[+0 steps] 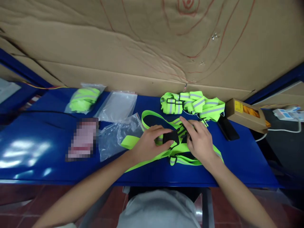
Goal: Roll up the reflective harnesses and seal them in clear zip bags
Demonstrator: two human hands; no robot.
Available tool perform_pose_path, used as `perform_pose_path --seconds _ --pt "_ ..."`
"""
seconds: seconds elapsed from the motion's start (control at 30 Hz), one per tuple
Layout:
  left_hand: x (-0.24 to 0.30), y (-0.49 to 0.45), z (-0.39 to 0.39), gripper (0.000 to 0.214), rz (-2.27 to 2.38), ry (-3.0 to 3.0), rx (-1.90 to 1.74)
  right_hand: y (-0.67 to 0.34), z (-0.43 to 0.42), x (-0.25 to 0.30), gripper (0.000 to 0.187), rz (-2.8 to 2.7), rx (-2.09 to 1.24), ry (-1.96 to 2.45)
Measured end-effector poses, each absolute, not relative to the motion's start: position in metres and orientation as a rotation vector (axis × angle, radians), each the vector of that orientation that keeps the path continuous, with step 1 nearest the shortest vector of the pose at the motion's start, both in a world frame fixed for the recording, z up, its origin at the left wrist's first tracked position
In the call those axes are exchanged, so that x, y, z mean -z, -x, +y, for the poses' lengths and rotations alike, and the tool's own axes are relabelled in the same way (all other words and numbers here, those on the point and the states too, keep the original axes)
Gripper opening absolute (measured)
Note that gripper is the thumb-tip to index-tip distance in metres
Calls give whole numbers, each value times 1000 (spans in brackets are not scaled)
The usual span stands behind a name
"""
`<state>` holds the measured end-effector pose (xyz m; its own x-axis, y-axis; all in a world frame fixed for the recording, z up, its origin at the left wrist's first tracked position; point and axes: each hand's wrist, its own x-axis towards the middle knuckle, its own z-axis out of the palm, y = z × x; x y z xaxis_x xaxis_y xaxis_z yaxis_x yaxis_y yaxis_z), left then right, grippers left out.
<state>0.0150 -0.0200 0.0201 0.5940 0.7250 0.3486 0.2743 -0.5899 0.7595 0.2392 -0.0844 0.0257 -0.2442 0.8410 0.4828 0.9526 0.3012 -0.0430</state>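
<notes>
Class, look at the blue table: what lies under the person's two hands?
A neon green reflective strap with a black piece lies under the left hand and right hand; the palms hide its middle.

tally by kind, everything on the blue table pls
Neon strap lots: 3 (spread strap, back heap, bagged strap)
Plastic bags: 3 (filled bag, flat bag, crumpled bag)
Cardboard box: 1
Black phone: 1
Blurred pink item: 1
Total: 9
</notes>
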Motion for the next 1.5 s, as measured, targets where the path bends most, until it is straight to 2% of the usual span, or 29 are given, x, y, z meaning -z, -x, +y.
perform_pose_path --seconds 0.33,0.53,0.7,0.83,1.1,1.27,1.43,1.5 --pt "-27 -12 -21 25 839 -1752 -913 -228 -86 -24 86 -2072 359 1664" --pt "-75 -28 4 30 856 -1724 -936 -214 -59 -58 80 -2017 400 1692" --pt "-129 -27 35 30 799 -1822 -928 -222 -38 -109 90 -2095 -11 1573" --pt "-139 -20 53 31 741 -1780 -874 -246 -31 -140 103 -2172 -401 1436" --pt "-119 -34 69 22 639 -1633 -756 -264 -5 -126 108 -2018 -993 1318" --pt "-117 -30 76 26 692 -1529 -724 -274 4 -117 115 -1926 -1201 1311" --pt "-117 -22 83 28 746 -1485 -680 -266 13 -111 105 -1765 -1284 1277" --pt "-116 -21 85 29 758 -1471 -670 -259 18 -109 90 -1661 -1279 1266"
